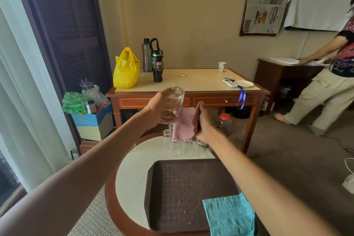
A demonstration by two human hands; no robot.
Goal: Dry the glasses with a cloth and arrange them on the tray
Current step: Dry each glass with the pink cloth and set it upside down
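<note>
L hand (pixel 162 109) fingers wrap glass (pixel 175 96), axis tilted up-right; R hand (pixel 204 122) fingers pinch pink cloth (pixel 184 124).

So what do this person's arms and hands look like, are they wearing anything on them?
Nothing is worn that shows. The left forearm and right forearm are bare to the picture's edge: no sleeves, no watch, no bracelet. The left hand and right hand have no gloves. Rings I cannot rule out; the hands are partly hidden.
</note>
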